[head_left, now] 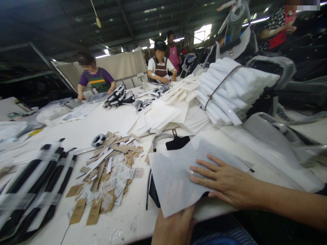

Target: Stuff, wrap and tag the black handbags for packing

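Observation:
My right hand (223,180) lies flat, fingers stretched out, on a white sheet of thin foam wrap (176,170) spread over a black bag (176,142) at the table's near edge. My left hand (176,223) is at the sheet's lower edge; its fingers are tucked under the sheet and hidden. A dark strap (147,190) shows beside the sheet on its left.
A pile of brown and white hang tags (107,177) lies left of the sheet. Black straps in clear plastic (30,190) lie far left. Stacked white sheets (230,92) rise behind. Three people work at the far end of the white table (84,126).

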Demonstrator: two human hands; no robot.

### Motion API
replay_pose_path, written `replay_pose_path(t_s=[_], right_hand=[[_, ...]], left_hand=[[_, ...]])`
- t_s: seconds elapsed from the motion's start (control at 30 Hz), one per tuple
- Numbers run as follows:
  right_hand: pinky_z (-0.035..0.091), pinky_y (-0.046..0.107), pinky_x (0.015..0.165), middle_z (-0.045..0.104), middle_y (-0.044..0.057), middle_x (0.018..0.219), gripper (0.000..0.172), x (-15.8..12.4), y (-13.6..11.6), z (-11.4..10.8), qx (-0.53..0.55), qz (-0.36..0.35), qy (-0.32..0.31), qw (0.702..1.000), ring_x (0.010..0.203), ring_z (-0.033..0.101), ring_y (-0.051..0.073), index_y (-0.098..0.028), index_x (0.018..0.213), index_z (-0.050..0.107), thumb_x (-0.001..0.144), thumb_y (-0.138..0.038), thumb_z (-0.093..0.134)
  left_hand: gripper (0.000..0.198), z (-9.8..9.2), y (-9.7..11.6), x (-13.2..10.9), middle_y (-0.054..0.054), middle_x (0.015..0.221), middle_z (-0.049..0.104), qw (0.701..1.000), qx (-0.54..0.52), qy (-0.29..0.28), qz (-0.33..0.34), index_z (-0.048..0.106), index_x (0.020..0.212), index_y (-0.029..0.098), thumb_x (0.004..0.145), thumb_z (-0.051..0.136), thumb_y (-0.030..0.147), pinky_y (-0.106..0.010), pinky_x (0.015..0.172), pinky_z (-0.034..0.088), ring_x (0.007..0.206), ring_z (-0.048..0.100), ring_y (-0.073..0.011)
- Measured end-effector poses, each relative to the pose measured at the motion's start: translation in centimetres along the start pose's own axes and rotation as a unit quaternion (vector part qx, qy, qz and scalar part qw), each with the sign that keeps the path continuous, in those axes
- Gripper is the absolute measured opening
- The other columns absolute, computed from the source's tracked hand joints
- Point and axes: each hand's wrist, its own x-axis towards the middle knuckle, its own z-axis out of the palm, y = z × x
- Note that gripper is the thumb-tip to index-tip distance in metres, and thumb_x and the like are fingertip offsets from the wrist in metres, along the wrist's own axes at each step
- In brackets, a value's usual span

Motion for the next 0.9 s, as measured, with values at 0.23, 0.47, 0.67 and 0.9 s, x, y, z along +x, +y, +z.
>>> replay_pose_path(t_s=[0.23, 0.47, 0.67, 0.9], right_hand=[[0.027, 0.066, 0.112, 0.033, 0.007, 0.16, 0.066, 0.0, -0.5, 1.0, 0.006, 0.014, 0.021, 1.0, 0.142, 0.038, 0.036, -0.032, 0.156, 0.03, 0.096, -0.038, 0.056], [0.023, 0.065, 0.116, 0.033, 0.011, 0.16, 0.07, -0.2, 0.6, 0.7, 0.128, 0.046, -0.001, 0.991, 0.146, 0.033, 0.033, -0.028, 0.159, 0.02, 0.099, -0.05, 0.048], [0.046, 0.043, 0.104, 0.06, 0.009, 0.138, 0.044, 1.0, 2.9, -0.4, 0.153, 0.085, 0.013, 0.984, 0.123, 0.058, 0.024, -0.027, 0.145, 0.052, 0.102, -0.03, 0.041], [0.049, 0.037, 0.085, 0.065, 0.01, 0.118, 0.061, 1.8, 3.2, -0.6, 0.029, -0.005, 0.024, 0.999, 0.099, 0.062, 0.025, -0.026, 0.145, 0.049, 0.086, -0.01, 0.052]], left_hand=[[0.024, -5.8, 0.3, 5.1, -0.003, 0.105, 0.077, 0.987, -0.153, 0.044, 0.018, 0.066, 0.117, 0.017, 0.101, 0.049, 0.025, -0.02, 0.094, 0.055, 0.099, 0.072, -0.0134], [0.048, 0.0, -3.5, 6.8, -0.011, 0.147, 0.053, 0.976, -0.153, -0.144, -0.05, 0.046, 0.144, 0.017, 0.099, 0.052, 0.035, -0.047, 0.113, 0.045, 0.136, 0.05, -0.0243], [0.048, 0.4, -3.9, 5.3, -0.008, 0.149, 0.051, 0.967, -0.184, -0.153, -0.086, 0.044, 0.145, 0.021, 0.099, 0.052, 0.035, -0.045, 0.115, 0.041, 0.138, 0.048, -0.0211], [0.043, -0.1, -3.9, 6.0, -0.006, 0.149, 0.051, 0.963, -0.178, -0.177, -0.099, 0.05, 0.139, 0.024, 0.099, 0.053, 0.039, -0.045, 0.116, 0.039, 0.138, 0.048, -0.0211]])
